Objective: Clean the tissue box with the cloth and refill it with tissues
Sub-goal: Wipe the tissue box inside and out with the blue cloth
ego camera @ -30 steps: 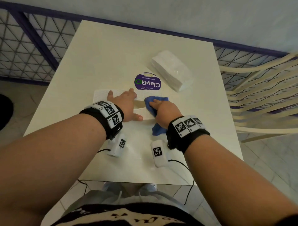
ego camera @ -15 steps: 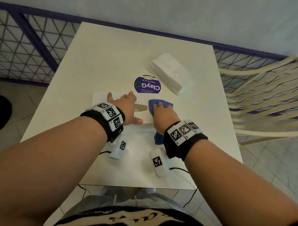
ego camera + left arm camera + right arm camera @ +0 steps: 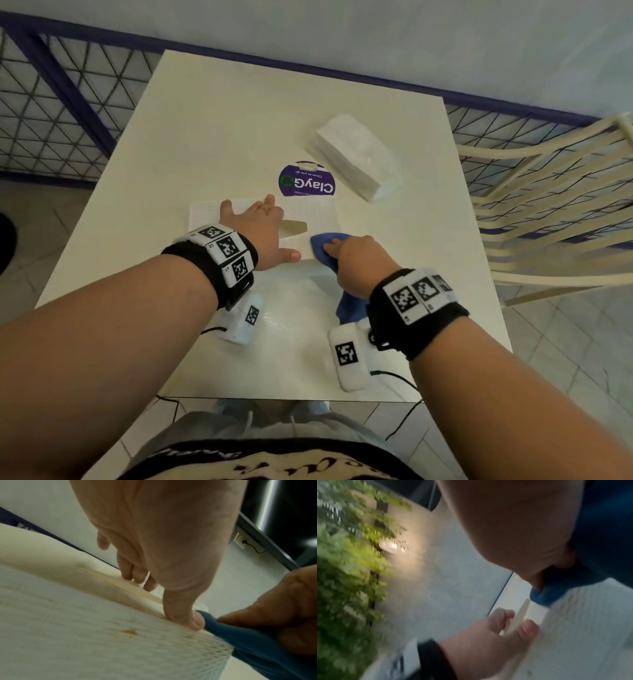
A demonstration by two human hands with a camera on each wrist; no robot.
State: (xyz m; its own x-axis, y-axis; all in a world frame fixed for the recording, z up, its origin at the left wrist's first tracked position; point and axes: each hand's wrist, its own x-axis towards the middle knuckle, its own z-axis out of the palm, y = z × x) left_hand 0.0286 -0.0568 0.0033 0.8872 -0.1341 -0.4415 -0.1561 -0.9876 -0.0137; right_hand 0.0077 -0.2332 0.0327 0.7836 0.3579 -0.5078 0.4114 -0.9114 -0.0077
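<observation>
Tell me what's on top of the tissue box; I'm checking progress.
The left hand rests on the tissue box; the right hand presses the cloth there. Its inside stays hidden.

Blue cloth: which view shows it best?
Head view. It shows the blue cloth whole, bunched under the right hand at the near right edge of the tissue box, its tail trailing toward the wrist. Left wrist shows only a fold beside the left hand's thumb; right wrist is blurred and mostly hidden by the palm.

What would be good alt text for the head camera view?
A left hand steadies a white tissue box on a table while the right hand wipes it with a blue cloth; a tissue pack lies beyond.
</observation>
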